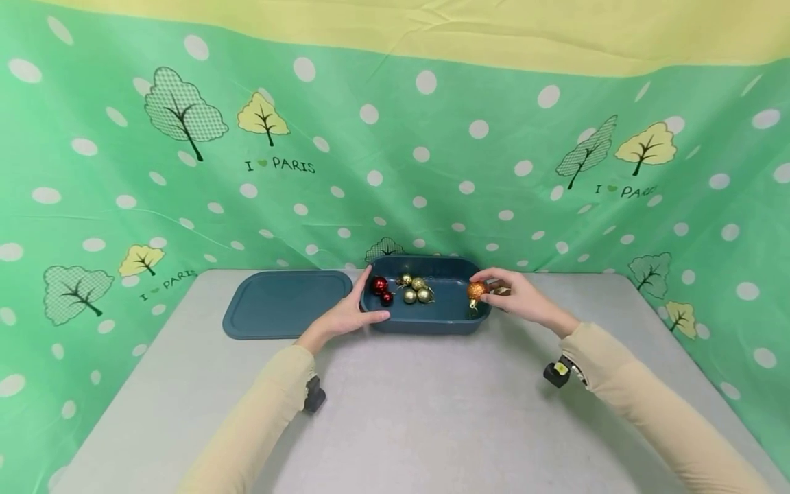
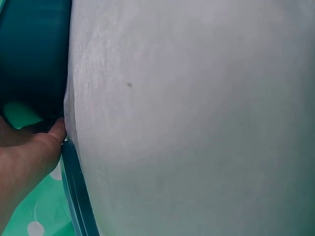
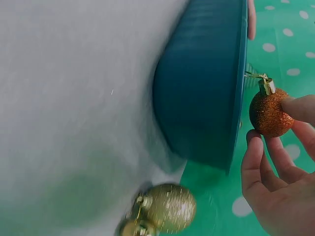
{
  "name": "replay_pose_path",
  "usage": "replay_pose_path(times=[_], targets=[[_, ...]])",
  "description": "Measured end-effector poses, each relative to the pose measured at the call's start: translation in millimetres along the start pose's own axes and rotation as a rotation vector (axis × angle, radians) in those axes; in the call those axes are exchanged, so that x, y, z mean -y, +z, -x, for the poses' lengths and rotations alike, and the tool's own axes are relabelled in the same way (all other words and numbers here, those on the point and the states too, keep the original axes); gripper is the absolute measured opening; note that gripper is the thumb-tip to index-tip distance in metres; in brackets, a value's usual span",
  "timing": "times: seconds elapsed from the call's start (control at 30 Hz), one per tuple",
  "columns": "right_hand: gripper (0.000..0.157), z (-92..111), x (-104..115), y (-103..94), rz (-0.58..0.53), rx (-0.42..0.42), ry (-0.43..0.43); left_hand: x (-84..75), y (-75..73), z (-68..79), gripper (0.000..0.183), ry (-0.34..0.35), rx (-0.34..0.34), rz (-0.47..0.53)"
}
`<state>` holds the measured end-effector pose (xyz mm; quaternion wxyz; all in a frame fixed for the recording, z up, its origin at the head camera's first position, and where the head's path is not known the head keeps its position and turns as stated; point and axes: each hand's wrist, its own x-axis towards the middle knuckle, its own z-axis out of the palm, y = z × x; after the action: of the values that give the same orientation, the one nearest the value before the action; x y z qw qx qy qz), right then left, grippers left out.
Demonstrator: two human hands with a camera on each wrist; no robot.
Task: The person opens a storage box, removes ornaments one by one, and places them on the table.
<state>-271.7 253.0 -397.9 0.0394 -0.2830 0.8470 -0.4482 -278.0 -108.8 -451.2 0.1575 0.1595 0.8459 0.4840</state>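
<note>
My right hand (image 1: pixel 518 296) pinches an orange glitter Christmas ball (image 1: pixel 476 291) by its round body, above the right end of a blue plastic box (image 1: pixel 426 328). In the right wrist view the gold cap of that ball (image 3: pixel 271 114) points toward the box rim. My left hand (image 1: pixel 342 317) rests against the box's left end, thumb and forefinger spread with straight fingers. Inside the box, two red balls (image 1: pixel 379 285) lie at the left, and several small gold balls (image 1: pixel 410 296) sit nearer the middle.
Left of the box lies a flat blue lid (image 1: pixel 286 302) on the grey table (image 1: pixel 432 412). Gold balls (image 3: pixel 171 206) rest on the table at the box's right, mostly behind my right hand in the head view. A green dotted curtain (image 1: pixel 395 151) hangs behind.
</note>
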Motion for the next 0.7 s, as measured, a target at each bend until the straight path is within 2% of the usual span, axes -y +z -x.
replay_pose_path(times=[0.17, 0.47, 0.7], targets=[[0.035, 7.0, -4.2, -11.9, -0.02, -0.006, 0.035, -6.9, -2.5, 0.8, 0.106, -0.013, 0.019, 0.011], [0.035, 21.8, -10.7, -28.7, 0.017, -0.046, 0.016, 7.2, 1.3, -3.9, 0.107, 0.002, -0.004, -0.011], [0.036, 32.8, -21.8, -49.4, 0.037, -0.07, 0.031, 7.5, 0.2, -3.3, 0.108, -0.011, -0.003, -0.008]])
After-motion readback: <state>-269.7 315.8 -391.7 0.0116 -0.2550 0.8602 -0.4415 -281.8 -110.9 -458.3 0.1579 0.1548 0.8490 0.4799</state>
